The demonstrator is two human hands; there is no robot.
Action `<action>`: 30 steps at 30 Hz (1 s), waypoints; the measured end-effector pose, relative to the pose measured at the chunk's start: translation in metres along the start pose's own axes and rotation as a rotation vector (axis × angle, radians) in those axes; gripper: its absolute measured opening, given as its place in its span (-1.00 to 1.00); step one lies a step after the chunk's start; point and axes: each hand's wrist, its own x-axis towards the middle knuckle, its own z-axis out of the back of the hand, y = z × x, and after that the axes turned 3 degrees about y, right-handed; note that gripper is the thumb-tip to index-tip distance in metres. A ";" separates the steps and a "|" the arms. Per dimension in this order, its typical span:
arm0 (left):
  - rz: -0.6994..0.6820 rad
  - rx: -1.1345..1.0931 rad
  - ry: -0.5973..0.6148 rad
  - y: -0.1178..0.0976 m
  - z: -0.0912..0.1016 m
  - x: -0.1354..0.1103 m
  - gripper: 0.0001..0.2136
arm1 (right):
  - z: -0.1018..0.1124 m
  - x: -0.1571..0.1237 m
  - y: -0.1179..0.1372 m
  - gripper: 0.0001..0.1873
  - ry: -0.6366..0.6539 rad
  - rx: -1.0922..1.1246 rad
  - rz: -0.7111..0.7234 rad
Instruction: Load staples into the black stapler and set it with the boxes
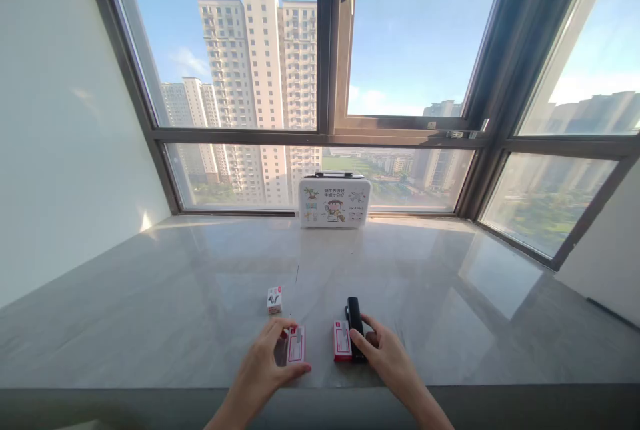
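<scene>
My left hand (pixel 270 357) holds a small red-and-white box (pixel 297 345) by its two ends, fingers at the far end and thumb at the near end. My right hand (pixel 383 353) is closed around a black stapler (pixel 355 323), which lies lengthwise away from me on the sill. Against the stapler's left side is a second red-and-white box (pixel 342 341), close to my right thumb. Beyond my left hand stands a small white box (pixel 275 300) with a picture of dark clips or staples on it.
A white case (pixel 335 202) with cartoon prints and a dark handle stands against the window at the back of the grey marble sill (pixel 200 310). The sill's front edge runs just below my hands. Brown window frames (pixel 327 50) surround the panes, with tall buildings outside.
</scene>
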 end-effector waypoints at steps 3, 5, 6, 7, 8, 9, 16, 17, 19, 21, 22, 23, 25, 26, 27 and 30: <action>-0.063 -0.041 -0.008 -0.035 -0.031 0.026 -0.43 | 0.002 0.000 0.003 -0.27 0.002 -0.005 0.011; -0.100 -0.049 0.034 -0.050 -0.050 0.040 -0.40 | 0.003 -0.001 0.005 -0.27 0.014 -0.006 0.020; -0.109 -0.058 0.061 -0.054 -0.057 0.044 -0.37 | 0.003 -0.001 0.006 -0.28 0.019 -0.005 0.024; -0.113 -0.069 0.087 -0.056 -0.063 0.048 -0.35 | 0.003 -0.001 0.007 -0.28 0.028 -0.002 0.026; -0.114 -0.080 0.107 -0.057 -0.068 0.050 -0.34 | 0.003 0.000 0.008 -0.29 0.038 0.002 0.028; -0.114 -0.087 0.120 -0.057 -0.071 0.051 -0.33 | 0.004 0.000 0.008 -0.29 0.052 0.006 0.028; -0.155 -0.082 -0.016 -0.042 -0.060 0.047 -0.30 | 0.010 -0.004 -0.002 -0.12 -0.064 0.042 -0.002; -0.102 -0.057 -0.114 -0.032 -0.049 0.048 -0.42 | 0.010 -0.008 -0.003 -0.09 -0.078 0.035 -0.008; 0.079 0.046 -0.338 -0.007 -0.020 0.053 -0.56 | 0.011 -0.015 -0.002 -0.03 -0.059 -0.006 -0.008; 0.345 0.206 -0.367 0.021 0.011 0.059 -0.56 | 0.010 -0.022 0.002 0.05 -0.020 -0.086 -0.006; 0.446 0.242 -0.228 0.032 0.023 0.063 -0.54 | 0.010 -0.024 0.006 0.08 -0.007 -0.139 -0.009; 0.457 0.241 -0.165 0.042 0.032 0.068 -0.53 | 0.010 -0.025 0.010 0.11 -0.001 -0.194 -0.015; 0.448 0.230 -0.046 0.049 0.036 0.077 -0.50 | 0.009 -0.026 0.020 0.13 0.003 -0.286 -0.030; 0.424 0.217 -0.010 0.047 0.031 0.082 -0.49 | 0.009 -0.025 0.025 0.12 0.003 -0.313 -0.032; 0.402 0.205 0.027 0.042 0.022 0.086 -0.47 | 0.010 -0.024 0.030 0.08 0.006 -0.325 -0.023; 0.331 0.147 0.154 0.017 -0.015 0.097 -0.41 | 0.010 -0.021 0.043 -0.22 0.025 -0.317 0.042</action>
